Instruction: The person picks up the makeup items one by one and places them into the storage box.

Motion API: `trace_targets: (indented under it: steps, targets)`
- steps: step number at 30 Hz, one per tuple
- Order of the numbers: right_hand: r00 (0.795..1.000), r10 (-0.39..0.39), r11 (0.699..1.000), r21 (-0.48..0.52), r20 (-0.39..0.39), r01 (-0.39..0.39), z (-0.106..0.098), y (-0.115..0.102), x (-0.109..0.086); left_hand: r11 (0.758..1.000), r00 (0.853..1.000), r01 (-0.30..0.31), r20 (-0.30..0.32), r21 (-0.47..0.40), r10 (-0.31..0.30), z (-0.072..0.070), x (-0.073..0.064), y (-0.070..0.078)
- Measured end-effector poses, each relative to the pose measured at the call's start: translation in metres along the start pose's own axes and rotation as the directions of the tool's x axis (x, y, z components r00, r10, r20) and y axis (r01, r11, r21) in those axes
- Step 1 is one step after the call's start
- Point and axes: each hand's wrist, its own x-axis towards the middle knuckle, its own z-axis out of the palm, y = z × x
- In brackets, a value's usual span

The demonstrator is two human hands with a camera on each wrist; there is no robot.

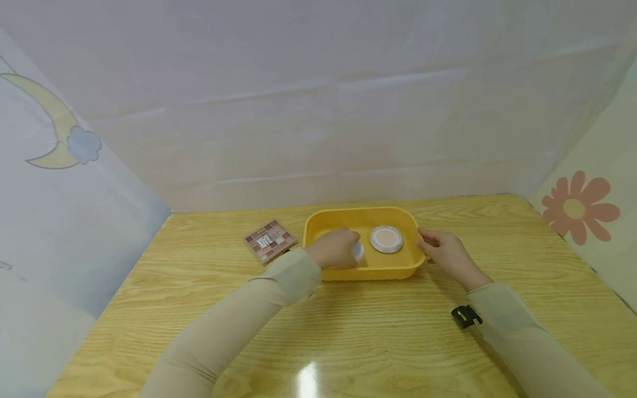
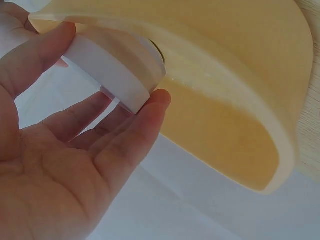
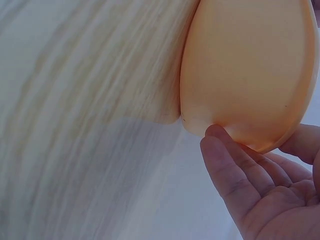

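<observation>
My left hand (image 1: 338, 249) reaches into the left part of a yellow plastic tray (image 1: 370, 273). Between its thumb and fingers it holds a round white-and-beige cosmetic jar (image 2: 112, 70), mostly hidden by the hand in the head view. At the tray's right end my right hand (image 1: 448, 255) grips the wall; in the right wrist view, its thumb is at the rim and its fingers (image 3: 235, 170) lie against the outside. A round compact (image 1: 386, 239) with a clear edge and pale pink centre lies flat in the tray, right of the jar.
An eyeshadow palette (image 1: 270, 241) lies on the wooden table (image 1: 378, 337) left of the tray, close to the left forearm. A pale cloth wall (image 1: 318, 127) rises behind the table. A black band (image 1: 466, 316) sits at the right wrist.
</observation>
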Motion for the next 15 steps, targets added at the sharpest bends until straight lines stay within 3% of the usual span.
trace_targets:
  steps: [15]
  targets:
    - [1.000,-0.005,1.000,0.002,-0.003,0.005,0.0007,0.0010,0.0004,1.000,0.999,-0.013,0.038,-0.001,0.013,-0.0032,0.0087,0.0098]
